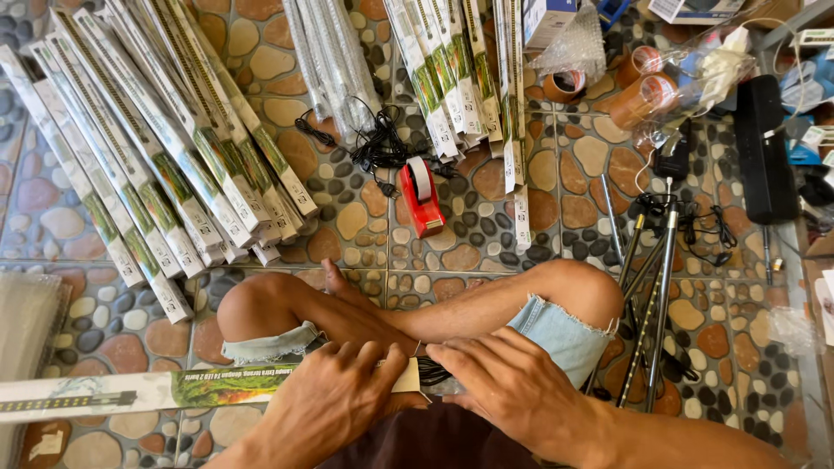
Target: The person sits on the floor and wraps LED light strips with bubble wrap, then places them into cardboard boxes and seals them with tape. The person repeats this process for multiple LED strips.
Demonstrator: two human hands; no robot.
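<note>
A long, flat white box [130,395] with a green picture panel lies across the person's crossed legs, its far end reaching out over the pebble-patterned floor [486,234] to the left edge of the view. The left hand [334,395] rests on the box's near end, fingers curled down over its edge in a closed grip. The right hand [512,382] lies just beside it, fingers spread flat, its grip open, pressing on a bundle of black cable [432,372] at the box's end. Ahead on the floor stands a red tape dispenser [423,198], with a loose tangle of black cords [378,143] behind it. Rows of similar long boxes [165,165] fan out to the left. Thin metal rods [651,287] lie to the right.
</note>
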